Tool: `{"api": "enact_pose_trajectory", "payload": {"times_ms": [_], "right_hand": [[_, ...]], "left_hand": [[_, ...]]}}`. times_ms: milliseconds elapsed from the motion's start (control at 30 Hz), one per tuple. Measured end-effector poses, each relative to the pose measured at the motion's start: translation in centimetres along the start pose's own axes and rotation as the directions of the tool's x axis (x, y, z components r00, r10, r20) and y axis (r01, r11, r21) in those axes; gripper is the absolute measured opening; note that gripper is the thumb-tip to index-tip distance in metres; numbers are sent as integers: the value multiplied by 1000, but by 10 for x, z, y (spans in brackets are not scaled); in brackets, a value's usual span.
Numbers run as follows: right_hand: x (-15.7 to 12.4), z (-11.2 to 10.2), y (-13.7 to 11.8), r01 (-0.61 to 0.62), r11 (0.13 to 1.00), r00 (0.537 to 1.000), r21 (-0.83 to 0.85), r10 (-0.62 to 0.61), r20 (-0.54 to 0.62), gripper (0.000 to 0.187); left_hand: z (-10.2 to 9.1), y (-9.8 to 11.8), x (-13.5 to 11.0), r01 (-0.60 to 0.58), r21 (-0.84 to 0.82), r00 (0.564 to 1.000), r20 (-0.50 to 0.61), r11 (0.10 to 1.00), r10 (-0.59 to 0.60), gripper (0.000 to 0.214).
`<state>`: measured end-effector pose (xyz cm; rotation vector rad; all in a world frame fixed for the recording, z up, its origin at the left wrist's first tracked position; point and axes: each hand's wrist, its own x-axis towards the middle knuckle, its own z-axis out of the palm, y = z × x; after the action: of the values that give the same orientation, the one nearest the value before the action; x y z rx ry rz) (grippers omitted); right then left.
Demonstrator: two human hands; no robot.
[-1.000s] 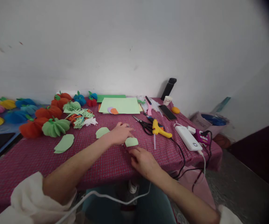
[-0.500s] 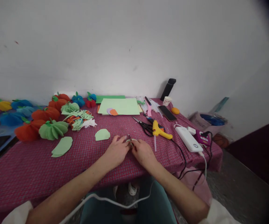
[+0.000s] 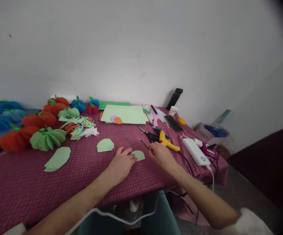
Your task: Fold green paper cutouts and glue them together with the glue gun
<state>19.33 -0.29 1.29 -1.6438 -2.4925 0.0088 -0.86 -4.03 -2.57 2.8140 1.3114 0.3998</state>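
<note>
A small light green paper half-circle [image 3: 139,156] lies before me on the table, its left edge under the fingers of my left hand [image 3: 122,164], which hold it there. My right hand [image 3: 161,156] is just right of that paper, its fingers pinched around a thin pencil [image 3: 143,142] that points up and left. Beside my left hand lies another light green paper cutout [image 3: 105,145]. Farther left is a larger stack of folded-looking light green cutouts [image 3: 58,159]. Scissors [image 3: 147,133] lie beyond my right hand, close to a yellow glue gun [image 3: 168,142].
Paper pumpkins [image 3: 47,138] and a pile of paper scraps [image 3: 79,126] occupy the left. Paper sheets [image 3: 124,112] lie at the back. At right are a phone [image 3: 174,123], a paper cup [image 3: 173,110], a white power bank [image 3: 195,150] and cables. A checked cloth [image 3: 82,174] covers the table.
My hands have come apart from where they met over the paper. The right has moved right with the pencil; the green half-circle now shows flat under my left fingers. The camera view has shifted.
</note>
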Motion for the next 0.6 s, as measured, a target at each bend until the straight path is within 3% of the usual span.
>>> {"api": "enact_pose_trajectory", "payload": {"times_ms": [167,300,433,500,600], "right_hand": [[42,1,-3,161,986,980,-50,-154,123,24],[84,-10,22,139,990,982,-18,-135,134,28],[161,-38,81,-83,996,993,-38,85,77,28],[202,-45,111,-223,973,973,-58,226,40,26],[249,-40,143,-379,924,924,-56,381,26,33]], "left_hand": [[5,-3,-2,23,-76,1000,-18,997,-24,31],[0,0,-2,68,-130,997,49,989,-62,41],[1,1,1,91,-104,995,50,990,-86,41],[7,-3,2,36,-54,999,-8,998,-36,37],[18,-12,2,-87,61,982,-161,994,96,33]]}}
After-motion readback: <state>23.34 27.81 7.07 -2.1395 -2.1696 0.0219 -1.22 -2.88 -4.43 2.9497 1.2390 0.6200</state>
